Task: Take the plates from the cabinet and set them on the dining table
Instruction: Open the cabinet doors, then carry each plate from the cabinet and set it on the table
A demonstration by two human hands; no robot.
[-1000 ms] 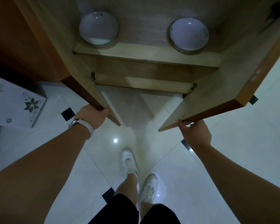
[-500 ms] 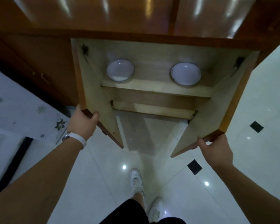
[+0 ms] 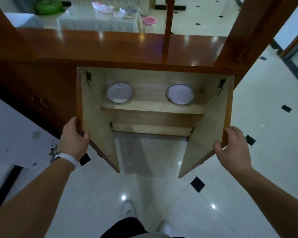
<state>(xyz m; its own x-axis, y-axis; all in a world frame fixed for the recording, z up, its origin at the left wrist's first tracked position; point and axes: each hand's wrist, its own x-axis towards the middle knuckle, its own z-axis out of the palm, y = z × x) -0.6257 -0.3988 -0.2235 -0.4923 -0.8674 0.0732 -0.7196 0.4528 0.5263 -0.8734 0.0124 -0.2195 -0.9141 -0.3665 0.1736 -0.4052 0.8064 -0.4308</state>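
Doors (image 3: 100, 121) swung wider; two white dark-rimmed plates (image 3: 120, 93) on shelf (image 3: 151, 107).

Glossy white floor tiles (image 3: 273, 152) with small black insets are spotted with lamp glints around the right hand (image 3: 234, 148). Far beyond the left hand (image 3: 73, 141), a cloth-draped table (image 3: 96, 21) is seen.

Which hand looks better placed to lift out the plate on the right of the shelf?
Probably the right hand. It grips the edge of the right door, on the same side as that plate. The left hand grips the left door, nearer the other plate.
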